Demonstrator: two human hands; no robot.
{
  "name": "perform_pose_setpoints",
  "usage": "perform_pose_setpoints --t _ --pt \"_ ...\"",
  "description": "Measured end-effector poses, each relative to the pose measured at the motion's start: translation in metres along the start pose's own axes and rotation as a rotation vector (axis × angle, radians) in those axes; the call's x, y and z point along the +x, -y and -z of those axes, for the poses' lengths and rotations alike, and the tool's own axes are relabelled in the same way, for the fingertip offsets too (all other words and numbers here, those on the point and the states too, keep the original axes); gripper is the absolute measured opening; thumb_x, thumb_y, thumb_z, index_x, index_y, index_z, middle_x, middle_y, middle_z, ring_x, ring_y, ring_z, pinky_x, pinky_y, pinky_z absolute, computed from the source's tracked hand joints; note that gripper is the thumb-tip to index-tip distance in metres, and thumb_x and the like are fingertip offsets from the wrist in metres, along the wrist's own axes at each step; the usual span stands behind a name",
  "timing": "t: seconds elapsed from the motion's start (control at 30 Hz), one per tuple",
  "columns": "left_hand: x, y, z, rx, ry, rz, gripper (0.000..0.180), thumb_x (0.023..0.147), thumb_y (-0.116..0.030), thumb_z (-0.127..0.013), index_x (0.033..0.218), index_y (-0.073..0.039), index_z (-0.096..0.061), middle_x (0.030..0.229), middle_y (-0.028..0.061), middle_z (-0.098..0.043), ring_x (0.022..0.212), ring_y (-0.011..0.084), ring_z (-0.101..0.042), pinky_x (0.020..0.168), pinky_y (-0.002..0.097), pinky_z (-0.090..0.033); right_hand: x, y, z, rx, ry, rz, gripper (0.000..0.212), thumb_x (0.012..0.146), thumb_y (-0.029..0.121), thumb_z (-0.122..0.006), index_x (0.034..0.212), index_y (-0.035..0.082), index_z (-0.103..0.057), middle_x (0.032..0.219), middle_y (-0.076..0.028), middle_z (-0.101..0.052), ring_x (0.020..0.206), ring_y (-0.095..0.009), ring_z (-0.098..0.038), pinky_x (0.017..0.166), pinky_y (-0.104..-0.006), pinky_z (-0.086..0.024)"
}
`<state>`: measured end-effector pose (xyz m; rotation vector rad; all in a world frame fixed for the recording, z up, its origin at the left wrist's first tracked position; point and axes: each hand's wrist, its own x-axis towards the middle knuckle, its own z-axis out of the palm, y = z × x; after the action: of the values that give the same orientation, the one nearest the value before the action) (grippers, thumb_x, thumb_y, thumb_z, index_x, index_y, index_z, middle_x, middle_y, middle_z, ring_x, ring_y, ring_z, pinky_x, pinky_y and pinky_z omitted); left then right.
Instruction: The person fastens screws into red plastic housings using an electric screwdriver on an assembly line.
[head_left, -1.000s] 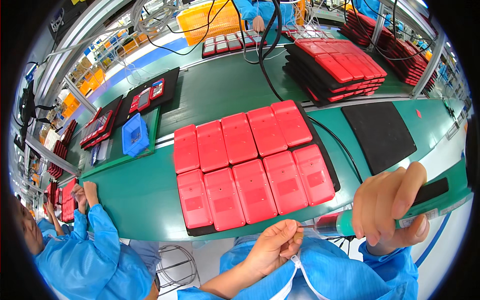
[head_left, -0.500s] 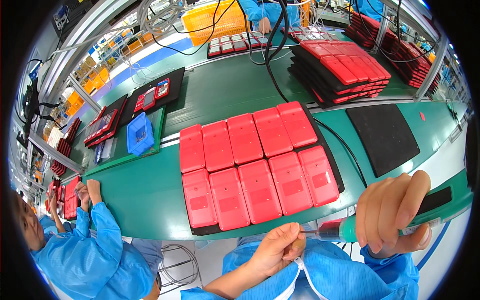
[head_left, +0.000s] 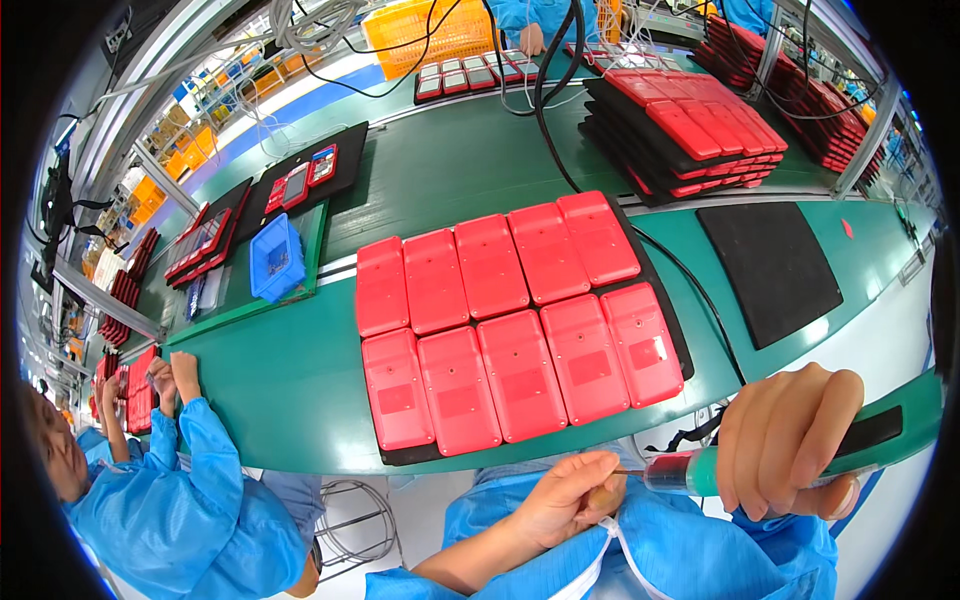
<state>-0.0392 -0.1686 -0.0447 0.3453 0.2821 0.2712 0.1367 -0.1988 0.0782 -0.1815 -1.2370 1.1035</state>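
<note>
Right hand (head_left: 790, 440) gripped the driver (head_left: 705, 470); left hand (head_left: 565, 500) pinched its bit (head_left: 630, 472); right had dropped slightly; cases (head_left: 490, 270) lay unmoved, attention apparently remaining on the bit.

Right fingers (head_left: 752, 440) around a green power screwdriver (head_left: 912, 418)

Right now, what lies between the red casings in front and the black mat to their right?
In the head view, the dark mat under the casings peeks out, then a black cable crosses green tabletop.
</note>
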Motion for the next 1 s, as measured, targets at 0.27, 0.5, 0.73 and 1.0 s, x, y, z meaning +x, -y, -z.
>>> perform_pose_setpoints --t 0.27,0.5,0.73,1.0 --pt "-0.008 0.008 0.019 -0.166 -0.229 0.017 0.019 0.089 -0.024 -0.042 0.091 -0.006 -0.049 0.081 0.0051 -0.05 0.078 0.0139 -0.049 0.068 0.0239 -0.041 0.0 0.007 0.009 -0.336 -0.203 0.151 0.026 0.077 0.023 -0.062 0.078 0.003 -0.046 0.049 -0.005 -0.05 0.038 -0.016 -0.05 0.04 -0.0282 -0.045" --pt "-0.021 0.026 0.064 -0.35 -0.408 0.008 0.014 0.083 0.001 -0.045 0.095 0.0 -0.051 0.103 0.0123 -0.053 0.098 0.0217 -0.051 0.086 0.0297 -0.041 0.005 0.004 0.035 -0.615 -0.33 0.111 0.034 0.076 0.031 -0.062 0.08 0.005 -0.041 0.046 -0.002 -0.043 0.038 -0.012 -0.042 0.039 -0.026 -0.039" --pt "-0.022 0.025 0.064 -0.435 -0.43 -0.077 0.019 0.084 0.009 -0.036 0.098 0.005 -0.049 0.117 0.0175 -0.046 0.11 0.0253 -0.046 0.094 0.0296 -0.041 0.003 0.001 0.034 -0.612 -0.356 0.043 0.035 0.075 0.032 -0.065 0.08 0.005 -0.042 0.048 -0.003 -0.045 0.041 -0.011 -0.044 0.043 -0.0266 -0.041" --pt "-0.023 0.026 0.072 -0.466 -0.486 -0.069 0.018 0.084 0.005 -0.041 0.101 0.004 -0.049 0.113 0.016 -0.05 0.104 0.0237 -0.052 0.086 0.0253 -0.047 0.004 0.001 0.031 -0.606 -0.359 -0.014 0.035 0.074 0.03 -0.066 0.08 0.004 -0.043 0.051 -0.004 -0.047 0.044 -0.012 -0.045 0.045 -0.0271 -0.042"
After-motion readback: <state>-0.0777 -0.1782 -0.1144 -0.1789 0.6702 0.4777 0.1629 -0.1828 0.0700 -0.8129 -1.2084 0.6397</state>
